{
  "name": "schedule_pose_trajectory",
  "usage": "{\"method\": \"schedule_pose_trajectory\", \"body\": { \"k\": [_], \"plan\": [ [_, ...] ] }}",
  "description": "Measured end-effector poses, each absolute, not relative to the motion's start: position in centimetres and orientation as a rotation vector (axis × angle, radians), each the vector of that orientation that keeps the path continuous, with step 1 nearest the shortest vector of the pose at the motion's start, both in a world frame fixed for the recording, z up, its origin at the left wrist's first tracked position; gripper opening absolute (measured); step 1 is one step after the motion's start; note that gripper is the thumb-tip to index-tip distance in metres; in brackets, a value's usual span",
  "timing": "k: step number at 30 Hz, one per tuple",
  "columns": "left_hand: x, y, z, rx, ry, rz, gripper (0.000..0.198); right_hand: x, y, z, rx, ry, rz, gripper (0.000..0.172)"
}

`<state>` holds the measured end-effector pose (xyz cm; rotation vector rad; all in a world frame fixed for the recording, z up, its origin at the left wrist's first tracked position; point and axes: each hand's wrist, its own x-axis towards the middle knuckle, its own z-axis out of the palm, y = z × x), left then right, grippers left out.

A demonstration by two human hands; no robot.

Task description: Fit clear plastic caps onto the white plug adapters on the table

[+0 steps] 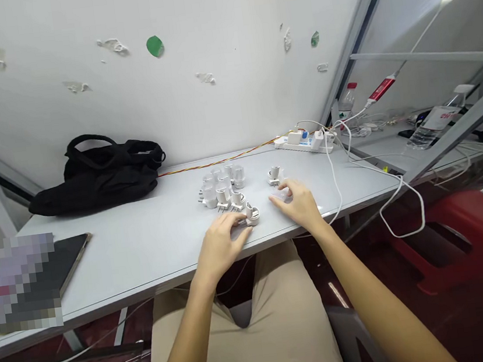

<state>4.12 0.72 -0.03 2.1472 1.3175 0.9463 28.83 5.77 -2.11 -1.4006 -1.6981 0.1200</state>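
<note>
While both bare hands rest low on the pale laminate surface point(145, 260), a loose cluster of matte white plastic plug adapters point(220, 186) sits near its middle, their rounded cylindrical bodies crowded together, some touching, with small flat metal prongs showing at the edges. One tilted white adapter point(252, 215) lies on its side at the cluster's near edge, and the left hand point(223, 245) curls its fingers point(236, 221) against it, touching it, though whether they grip it cannot be told. The right hand point(299, 203) lies further right, its fingers point(284, 190) loosely spread and slightly curved, holding nothing visible, just beside a lone white adapter point(275, 175). Behind the cluster, a twisted red-and-yellow wire point(217, 161) runs along the back edge to a white power strip point(302, 143) with chargers plugged in. A soft black fabric bag point(100, 175) slumps at the left against the white painted wall point(213, 26), which is flecked with torn tape scraps. A flat dark tablet point(74, 254), partly blurred out, lies near the surface's left end. Below the edge, khaki trousers point(241, 322) cover the person's lap, and a red plastic stool point(463, 230) stands on the right.
</note>
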Motion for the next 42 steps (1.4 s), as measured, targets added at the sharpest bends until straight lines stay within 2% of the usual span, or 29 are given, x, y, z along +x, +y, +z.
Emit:
{"method": "schedule_pose_trajectory", "body": {
  "k": [5, 11, 16, 19, 22, 25, 30, 42],
  "plan": [
    [4.3, 0.2, 0.5, 2.337, 1.345, 0.809, 0.031, 28.9, 5.9, -2.6, -1.383, -1.591, 0.064, 0.03],
    [5.0, 0.3, 0.7, 2.481, 1.351, 0.635, 0.043, 28.6, 5.4, -2.3, -1.324, -1.543, 0.011, 0.02],
    [5.5, 1.1, 0.8, 2.478, 1.328, 0.582, 0.049, 28.5, 4.7, -1.5, -1.213, -1.647, -0.011, 0.019],
    [5.6, 1.2, 0.8, 2.315, 1.409, 0.749, 0.038, 28.5, 4.3, -1.2, -1.15, -1.772, 0.025, 0.022],
    [5.7, 1.1, 0.8, 2.082, 1.736, 0.91, 0.024, 28.3, 4.1, -1.1, -1.171, -1.876, 0.054, 0.03],
    [6.0, 1.1, 1.0, 2.004, 1.94, 0.897, 0.023, 28.2, 4.1, -1.2, -1.222, -1.92, 0.047, 0.035],
    [6.5, 1.4, 1.4, 1.991, 2.033, 0.788, 0.016, 28.1, 4.4, -1.6, -1.267, -1.943, 0.056, 0.025],
    [4.6, 0.3, 1.3, 1.938, 1.942, 0.824, 0.007, 28.1, 4.8, -1.9, -1.345, -1.897, 0.048, 0.022]
  ]
}}
